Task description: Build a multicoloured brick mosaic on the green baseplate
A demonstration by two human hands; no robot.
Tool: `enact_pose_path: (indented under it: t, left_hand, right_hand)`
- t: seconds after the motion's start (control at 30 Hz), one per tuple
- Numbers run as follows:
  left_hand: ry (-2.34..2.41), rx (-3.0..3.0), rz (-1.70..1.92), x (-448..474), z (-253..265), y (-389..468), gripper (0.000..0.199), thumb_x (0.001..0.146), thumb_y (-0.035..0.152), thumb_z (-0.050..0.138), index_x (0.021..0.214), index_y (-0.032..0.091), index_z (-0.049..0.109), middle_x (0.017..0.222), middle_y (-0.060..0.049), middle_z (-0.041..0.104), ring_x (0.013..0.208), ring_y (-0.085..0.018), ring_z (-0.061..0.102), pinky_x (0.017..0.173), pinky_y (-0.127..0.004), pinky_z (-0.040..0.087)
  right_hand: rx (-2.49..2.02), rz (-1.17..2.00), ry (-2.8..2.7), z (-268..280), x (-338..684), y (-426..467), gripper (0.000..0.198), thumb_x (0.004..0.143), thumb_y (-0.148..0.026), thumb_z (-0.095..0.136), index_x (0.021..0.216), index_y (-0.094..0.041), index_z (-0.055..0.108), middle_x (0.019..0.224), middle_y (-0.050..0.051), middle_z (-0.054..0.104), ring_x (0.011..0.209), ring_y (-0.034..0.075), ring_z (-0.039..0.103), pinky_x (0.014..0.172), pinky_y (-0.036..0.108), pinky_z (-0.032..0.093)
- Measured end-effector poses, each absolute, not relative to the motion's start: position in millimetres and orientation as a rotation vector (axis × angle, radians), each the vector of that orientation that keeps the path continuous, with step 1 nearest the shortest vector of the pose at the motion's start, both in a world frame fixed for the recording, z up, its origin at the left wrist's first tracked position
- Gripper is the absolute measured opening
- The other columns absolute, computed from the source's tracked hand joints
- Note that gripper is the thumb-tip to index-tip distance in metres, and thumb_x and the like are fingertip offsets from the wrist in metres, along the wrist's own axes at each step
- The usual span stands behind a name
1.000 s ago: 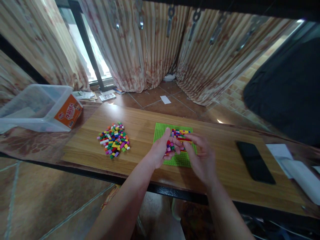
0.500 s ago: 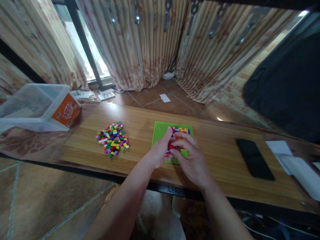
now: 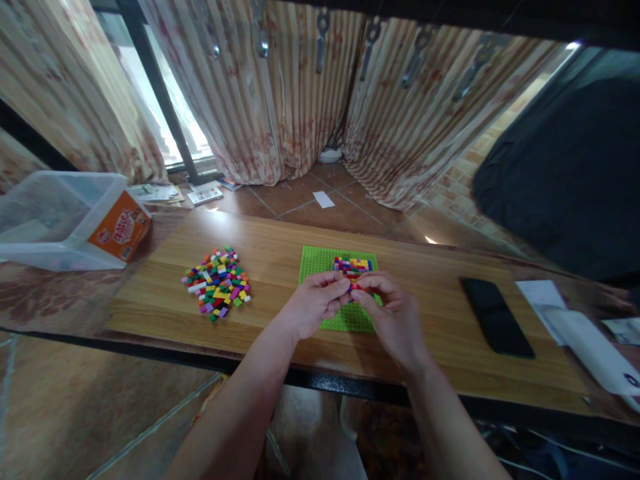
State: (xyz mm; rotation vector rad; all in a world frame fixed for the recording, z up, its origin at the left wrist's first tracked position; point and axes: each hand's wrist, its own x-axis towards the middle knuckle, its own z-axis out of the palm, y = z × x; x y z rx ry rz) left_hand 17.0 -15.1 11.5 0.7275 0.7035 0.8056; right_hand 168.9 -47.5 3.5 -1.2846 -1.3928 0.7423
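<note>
Over the green studded baseplate [image 3: 315, 259], my two hands meet with fingertips almost touching. My left hand [image 3: 320, 298] pinches a small blue-purple toy brick [image 3: 351, 289] between thumb and fingers. Against it, my right hand [image 3: 395, 312] pinches a small red toy brick [image 3: 356, 286]; whether the two bricks are joined cannot be told at this size. Just beyond the fingertips, a multicoloured block of bricks [image 3: 353, 265] sits on the baseplate, its near part hidden by my hands.
A loose pile of coloured bricks [image 3: 220, 283] lies left on the wooden board [image 3: 273, 267]. At far left stands a clear plastic bin [image 3: 65, 220] with an orange label. A black phone [image 3: 497, 317] and white papers [image 3: 543, 303] lie to the right.
My hands have drawn back from the brick block towards me, and more of it now shows. The fingertips have come together around the small bricks. The view has shifted slightly.
</note>
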Motion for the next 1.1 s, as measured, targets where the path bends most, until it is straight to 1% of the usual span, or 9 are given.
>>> enact_pose_path:
  t: [0.17, 0.3, 0.4, 0.53, 0.67, 0.73, 0.8, 0.97, 1.1]
  left_hand:
    - [0.700, 0.706, 0.812, 16.7, 12.5, -14.3, 0.037, 0.066, 0.038, 0.084, 0.069, 0.013, 0.056, 0.056, 0.005, 0.048, 0.041, 0.000, 0.027, 0.040, -0.017, 0.009]
    - [0.746, 0.656, 0.866, 15.7, 11.5, -11.8, 0.034, 0.069, 0.034, 0.082, 0.068, 0.013, 0.055, 0.057, 0.004, 0.051, 0.040, 0.000, 0.029, 0.039, -0.017, 0.009]
    - [0.792, 0.625, 0.907, 14.4, 11.0, -10.1, 0.032, 0.071, 0.032, 0.080, 0.067, 0.014, 0.054, 0.057, 0.003, 0.052, 0.040, 0.000, 0.030, 0.039, -0.016, 0.010]
    - [0.813, 0.622, 0.907, 13.4, 11.3, -9.1, 0.032, 0.073, 0.032, 0.079, 0.066, 0.014, 0.054, 0.057, 0.003, 0.052, 0.040, 0.000, 0.030, 0.039, -0.016, 0.010]
    - [0.839, 0.610, 0.907, 13.6, 11.2, -8.7, 0.032, 0.072, 0.030, 0.080, 0.066, 0.014, 0.053, 0.056, 0.003, 0.052, 0.039, 0.000, 0.029, 0.039, -0.016, 0.010]
    - [0.852, 0.606, 0.906, 13.8, 10.9, -8.4, 0.030, 0.073, 0.029, 0.079, 0.066, 0.014, 0.053, 0.055, 0.003, 0.051, 0.039, 0.000, 0.029, 0.039, -0.016, 0.010]
    - [0.861, 0.605, 0.909, 13.8, 10.6, -8.2, 0.029, 0.074, 0.028, 0.078, 0.066, 0.014, 0.053, 0.055, 0.003, 0.052, 0.039, 0.000, 0.029, 0.039, -0.016, 0.010]
    - [0.864, 0.608, 0.917, 13.2, 10.8, -8.4, 0.025, 0.076, 0.024, 0.074, 0.068, 0.014, 0.052, 0.056, 0.003, 0.052, 0.039, 0.000, 0.030, 0.038, -0.015, 0.011]
    - [0.869, 0.616, 0.913, 13.1, 10.9, -8.5, 0.026, 0.076, 0.025, 0.074, 0.068, 0.014, 0.052, 0.056, 0.003, 0.051, 0.039, 0.000, 0.030, 0.038, -0.015, 0.012]
  right_hand:
    - [-1.169, 1.038, -1.221, 3.9, 171.5, -47.0, 0.012, 0.077, -0.036, 0.074, 0.081, -0.025, 0.071, 0.084, 0.001, 0.070, 0.081, 0.018, 0.065, 0.083, 0.036, 0.052]
    - [-1.140, 1.108, -1.007, 7.5, 177.0, -47.0, 0.018, 0.073, -0.038, 0.078, 0.081, -0.025, 0.070, 0.076, -0.001, 0.071, 0.068, 0.015, 0.066, 0.073, 0.033, 0.056]
    - [-1.157, 1.079, -0.923, 10.2, 185.2, -45.0, 0.021, 0.070, -0.037, 0.081, 0.081, -0.024, 0.068, 0.073, -0.001, 0.071, 0.062, 0.014, 0.065, 0.065, 0.030, 0.057]
    - [-1.218, 0.987, -0.897, 10.0, 198.5, -40.7, 0.020, 0.067, -0.033, 0.081, 0.078, -0.023, 0.069, 0.067, -0.002, 0.068, 0.057, 0.012, 0.062, 0.057, 0.027, 0.054]
    - [-1.266, 0.892, -0.897, 6.1, 207.8, -37.9, 0.021, 0.069, -0.032, 0.079, 0.086, -0.022, 0.071, 0.066, -0.003, 0.067, 0.054, 0.011, 0.059, 0.051, 0.024, 0.051]
    - [-1.298, 0.842, -0.910, 3.7, 210.4, -37.5, 0.024, 0.070, -0.032, 0.079, 0.091, -0.022, 0.071, 0.067, -0.002, 0.068, 0.052, 0.011, 0.058, 0.049, 0.024, 0.051]
    - [-1.331, 0.832, -0.940, 1.7, 212.1, -37.5, 0.024, 0.070, -0.032, 0.079, 0.091, -0.021, 0.072, 0.066, -0.002, 0.068, 0.052, 0.011, 0.058, 0.050, 0.025, 0.052]
    - [-1.326, 0.995, -0.875, 1.2, 214.7, -38.6, 0.026, 0.064, -0.034, 0.083, 0.085, -0.022, 0.076, 0.066, -0.002, 0.069, 0.056, 0.010, 0.058, 0.053, 0.024, 0.052]
    - [-1.312, 1.084, -0.847, 2.1, 216.7, -38.7, 0.029, 0.059, -0.034, 0.086, 0.084, -0.022, 0.077, 0.066, -0.002, 0.068, 0.057, 0.010, 0.058, 0.056, 0.025, 0.053]
